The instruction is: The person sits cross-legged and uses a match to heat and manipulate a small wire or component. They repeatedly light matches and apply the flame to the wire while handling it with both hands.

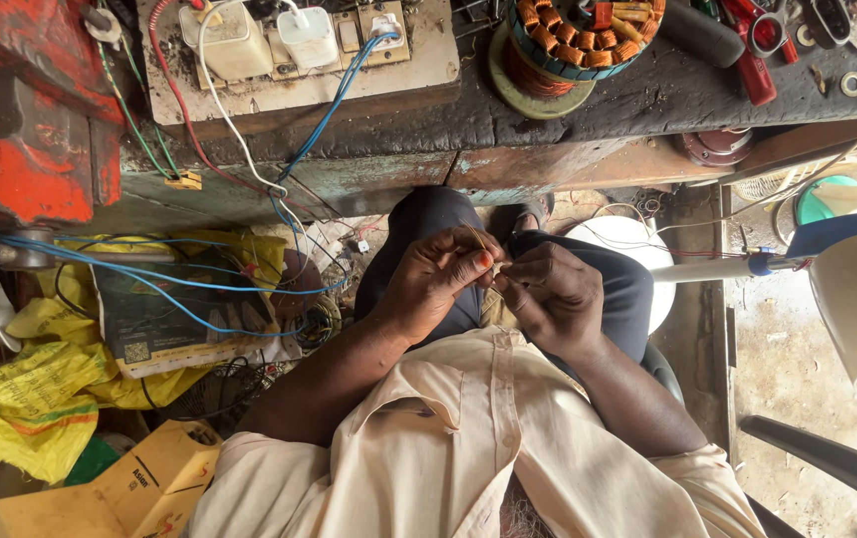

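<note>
**Wire strand, thin, held over the lap**

Wire strand (481, 242): one, below the worktop (568, 100) edge. I judge it light, springy, easily kinked; hold near the end. My left hand (428, 284) and right hand (553, 294), two, each grip pinched shut on it. Wound stator (583, 35): one, on the worktop.

Left hand (435, 282), right hand (551, 294) pinch thin wire (476, 239) over lap.
</note>
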